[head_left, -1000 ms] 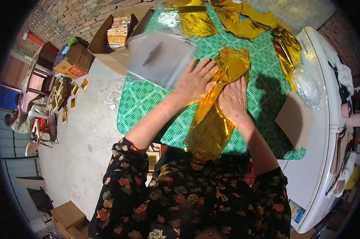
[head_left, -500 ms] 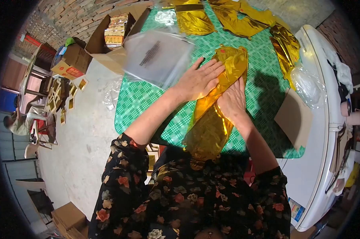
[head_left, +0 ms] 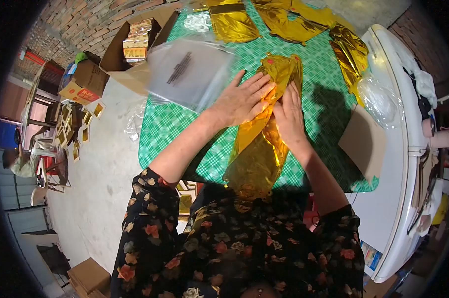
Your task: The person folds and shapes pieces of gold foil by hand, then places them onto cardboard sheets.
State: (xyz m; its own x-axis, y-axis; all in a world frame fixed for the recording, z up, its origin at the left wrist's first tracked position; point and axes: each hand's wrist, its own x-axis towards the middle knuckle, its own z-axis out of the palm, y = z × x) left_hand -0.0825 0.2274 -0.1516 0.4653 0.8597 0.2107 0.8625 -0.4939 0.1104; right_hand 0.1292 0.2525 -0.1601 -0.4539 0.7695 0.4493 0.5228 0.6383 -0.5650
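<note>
Both hands press flat, fingers spread, on the long crinkled gold foil balloon (head_left: 264, 134): left hand (head_left: 242, 102) beside right hand (head_left: 287, 119), its length running away across the green-checked worktop (head_left: 175, 124).

The near end of the gold foil balloon (head_left: 257, 159) hangs over the surface's near edge, and where it ends against the flowered dress cannot be made out. Its middle is covered by the left hand (head_left: 242, 102) and right hand (head_left: 289, 119), so the folds under the palms are hidden. The dark print on the clear plastic bags (head_left: 187, 74) at the left is blurred and unreadable. The far gold foil pieces (head_left: 284, 22) are cut off by the top edge. The person (head_left: 18, 161) sitting at the far left is too small to tell more. The boxes (head_left: 88, 275) at near left are partly lost in the dark rim.
</note>
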